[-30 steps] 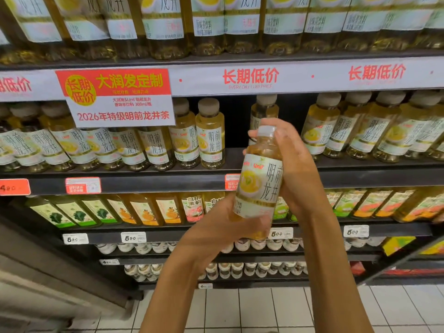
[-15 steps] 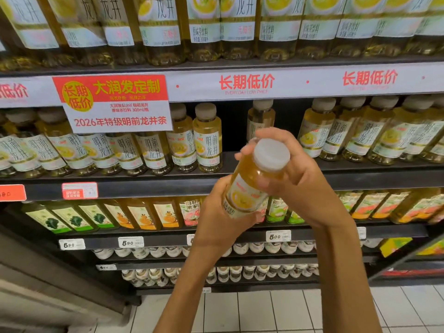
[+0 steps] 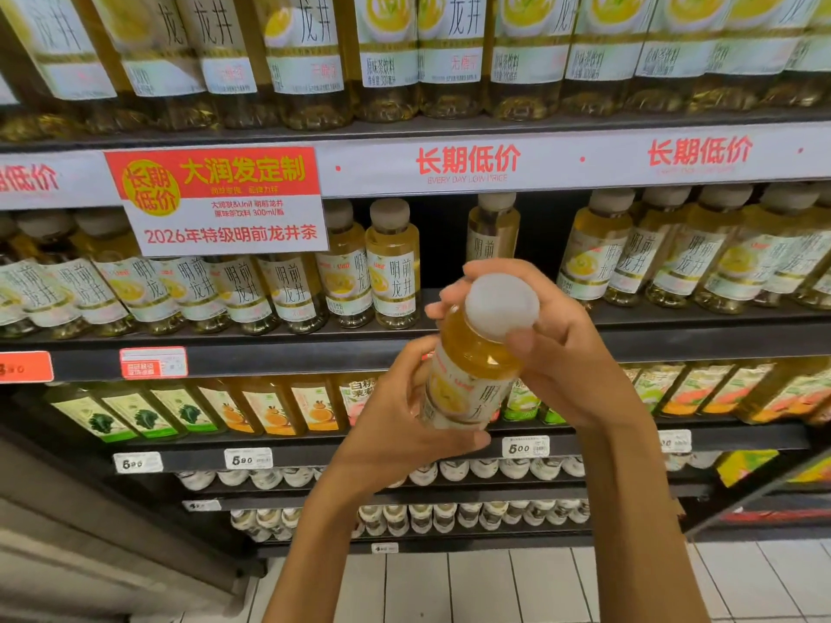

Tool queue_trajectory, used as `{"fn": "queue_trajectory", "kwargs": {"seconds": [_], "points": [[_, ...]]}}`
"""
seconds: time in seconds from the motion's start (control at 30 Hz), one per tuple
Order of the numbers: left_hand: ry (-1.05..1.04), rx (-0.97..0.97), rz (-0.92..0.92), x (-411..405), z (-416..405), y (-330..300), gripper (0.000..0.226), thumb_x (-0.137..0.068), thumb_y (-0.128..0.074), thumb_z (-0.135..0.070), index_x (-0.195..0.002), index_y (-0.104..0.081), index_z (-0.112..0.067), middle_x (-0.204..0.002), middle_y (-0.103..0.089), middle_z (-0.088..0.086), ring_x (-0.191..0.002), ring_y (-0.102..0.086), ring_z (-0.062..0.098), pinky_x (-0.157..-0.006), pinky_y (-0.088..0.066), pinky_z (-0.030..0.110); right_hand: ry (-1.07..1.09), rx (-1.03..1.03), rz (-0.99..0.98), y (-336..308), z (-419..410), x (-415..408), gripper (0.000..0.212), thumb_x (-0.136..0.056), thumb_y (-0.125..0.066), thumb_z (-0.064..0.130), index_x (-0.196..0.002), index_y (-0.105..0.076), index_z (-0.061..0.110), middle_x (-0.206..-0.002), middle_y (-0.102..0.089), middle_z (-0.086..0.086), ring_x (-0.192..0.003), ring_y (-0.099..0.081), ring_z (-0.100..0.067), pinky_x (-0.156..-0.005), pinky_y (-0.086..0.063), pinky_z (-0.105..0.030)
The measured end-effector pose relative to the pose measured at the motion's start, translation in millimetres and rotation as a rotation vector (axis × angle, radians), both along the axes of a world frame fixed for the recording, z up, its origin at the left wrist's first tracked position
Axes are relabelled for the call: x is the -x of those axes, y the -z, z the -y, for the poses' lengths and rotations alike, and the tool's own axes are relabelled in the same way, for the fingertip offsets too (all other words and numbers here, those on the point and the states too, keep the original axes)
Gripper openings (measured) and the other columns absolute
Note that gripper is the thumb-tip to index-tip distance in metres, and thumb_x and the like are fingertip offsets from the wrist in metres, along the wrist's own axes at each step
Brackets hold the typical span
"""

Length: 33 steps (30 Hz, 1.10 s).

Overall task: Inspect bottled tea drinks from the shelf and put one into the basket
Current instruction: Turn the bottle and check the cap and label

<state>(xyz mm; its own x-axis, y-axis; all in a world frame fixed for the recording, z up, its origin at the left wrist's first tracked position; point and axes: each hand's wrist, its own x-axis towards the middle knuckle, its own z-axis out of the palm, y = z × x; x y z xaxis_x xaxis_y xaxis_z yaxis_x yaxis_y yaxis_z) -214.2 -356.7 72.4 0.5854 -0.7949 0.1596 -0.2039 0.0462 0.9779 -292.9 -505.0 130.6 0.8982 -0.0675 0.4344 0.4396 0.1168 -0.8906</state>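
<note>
A single head-worn wide-angle camera faces the shelf (image 3: 674, 341) front from close by, tilted somewhat downward. The upper row of bottles (image 3: 449, 51) is cropped at the top edge, the tiled floor (image 3: 494, 586) fills the bottom, and straight lines bow near the edges.

1. Centre of the frame: a tea bottle (image 3: 472, 375) is tilted, its white cap (image 3: 501, 305) leaning towards the camera.
2. The left hand (image 3: 395, 424) cups the bottle's lower end, thumb along the label's bottom edge.
3. The right hand (image 3: 566, 353) grips the neck, fingers curled round the cap.
4. Behind them, the dark shelf (image 3: 270, 353) carries matching bottles, with a gap right behind the hands.
5. Upper left, a red-and-white promo sign (image 3: 222, 200) hangs on the shelf edge.
6. Bottom: pale floor tiles (image 3: 494, 586).
</note>
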Motion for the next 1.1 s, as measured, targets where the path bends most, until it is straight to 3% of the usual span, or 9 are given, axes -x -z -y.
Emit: {"fn": "queue_trajectory", "kwargs": {"seconds": [0.13, 0.27, 0.43, 0.57, 0.67, 0.77, 0.93, 1.03, 1.1], "points": [[0.028, 0.097, -0.257, 3.6, -0.5, 9.0, 0.083, -0.054, -0.091, -0.019, -0.125, -0.047, -0.019, -0.120, -0.066, -0.001, -0.114, -0.062, 0.019, -0.088, -0.053, 0.029, 0.199, -0.131, -0.074, 4.2, -0.6, -8.0, 0.042, -0.073, -0.076, 0.036, -0.111, -0.064, 0.024, -0.108, -0.070, -0.005, -0.105, -0.065, -0.025, -0.090, -0.052, -0.039], [0.023, 0.152, -0.371, 7.5, 1.3, 10.8, 0.068, -0.067, -0.080, -0.047, -0.125, -0.054, -0.022, -0.122, -0.065, 0.003, -0.115, -0.061, 0.020, -0.087, -0.052, 0.026, 0.343, -0.313, -0.106, 8.6, -2.7, -17.1, 0.031, -0.082, -0.065, 0.030, -0.111, -0.061, 0.021, -0.098, -0.070, -0.002, -0.094, -0.066, -0.016, -0.085, -0.055, -0.032], [0.122, 0.231, -0.541, 5.6, -2.7, 16.8, 0.059, -0.075, -0.068, -0.056, -0.122, -0.064, -0.021, -0.119, -0.067, 0.008, -0.106, -0.065, 0.022, -0.080, -0.053, 0.028, 0.221, -0.319, -0.112, 7.0, 6.1, -14.6, 0.035, -0.092, -0.048, 0.027, -0.124, -0.055, 0.016, -0.111, -0.070, -0.007, -0.114, -0.062, -0.026, -0.088, -0.053, -0.034], [-0.059, 0.131, -0.424, 2.7, 12.2, 11.5, 0.067, -0.072, -0.068, -0.056, -0.126, -0.056, -0.019, -0.124, -0.064, 0.009, -0.110, -0.062, 0.024, -0.083, -0.054, 0.028, 0.282, -0.377, -0.089, 5.5, 4.4, -13.3, 0.041, -0.084, -0.062, 0.026, -0.123, -0.056, 0.016, -0.111, -0.071, -0.007, -0.107, -0.066, -0.020, -0.083, -0.054, -0.027], [-0.139, 0.136, -0.185, 12.4, 26.1, 13.5, 0.082, -0.061, -0.070, -0.070, -0.127, -0.042, -0.029, -0.117, -0.064, -0.019, -0.113, -0.060, 0.006, -0.087, -0.051, 0.023, 0.425, -0.305, -0.104, 0.5, 1.1, -15.7, 0.048, -0.074, -0.073, 0.024, -0.119, -0.057, 0.019, -0.111, -0.071, -0.004, -0.102, -0.067, -0.018, -0.082, -0.055, -0.028], [-0.163, 0.083, -0.029, 22.8, 31.6, 17.6, 0.065, -0.069, -0.073, -0.053, -0.122, -0.040, -0.035, -0.108, -0.064, -0.026, -0.102, -0.063, 0.000, -0.080, -0.051, 0.015, 0.489, -0.246, -0.138, -1.8, -2.2, -17.8, 0.051, -0.068, -0.074, 0.030, -0.116, -0.058, 0.025, -0.109, -0.070, -0.002, -0.101, -0.067, -0.017, -0.084, -0.055, -0.030], [-0.023, 0.047, -0.120, 14.7, 25.6, 12.3, 0.059, -0.064, -0.069, -0.053, -0.116, -0.046, -0.034, -0.104, -0.068, -0.027, -0.101, -0.064, -0.003, -0.078, -0.050, 0.012, 0.348, -0.136, -0.184, -9.8, 9.1, -14.5, 0.036, -0.085, -0.061, 0.030, -0.120, -0.060, 0.022, -0.108, -0.071, -0.004, -0.105, -0.066, -0.016, -0.083, -0.054, -0.028], [0.029, 0.035, -0.203, 14.3, 18.9, 10.0, 0.084, -0.051, -0.069, -0.077, -0.117, -0.052, -0.029, -0.112, -0.070, -0.004, -0.105, -0.066, 0.018, -0.089, -0.053, 0.030, 0.222, -0.166, -0.184, -11.8, 12.8, -13.9, 0.037, -0.093, -0.052, 0.022, -0.129, -0.053, 0.013, -0.116, -0.069, -0.009, -0.112, -0.064, -0.024, -0.083, -0.055, -0.031], [0.035, 0.045, -0.239, 15.7, 19.0, 7.8, 0.087, -0.049, -0.068, -0.080, -0.118, -0.052, -0.030, -0.115, -0.069, -0.001, -0.109, -0.064, 0.019, -0.092, -0.051, 0.033, 0.209, -0.192, -0.166, -11.7, 12.6, -14.3, 0.038, -0.092, -0.051, 0.018, -0.129, -0.052, 0.011, -0.115, -0.069, -0.009, -0.111, -0.064, -0.024, -0.083, -0.055, -0.031]]}}
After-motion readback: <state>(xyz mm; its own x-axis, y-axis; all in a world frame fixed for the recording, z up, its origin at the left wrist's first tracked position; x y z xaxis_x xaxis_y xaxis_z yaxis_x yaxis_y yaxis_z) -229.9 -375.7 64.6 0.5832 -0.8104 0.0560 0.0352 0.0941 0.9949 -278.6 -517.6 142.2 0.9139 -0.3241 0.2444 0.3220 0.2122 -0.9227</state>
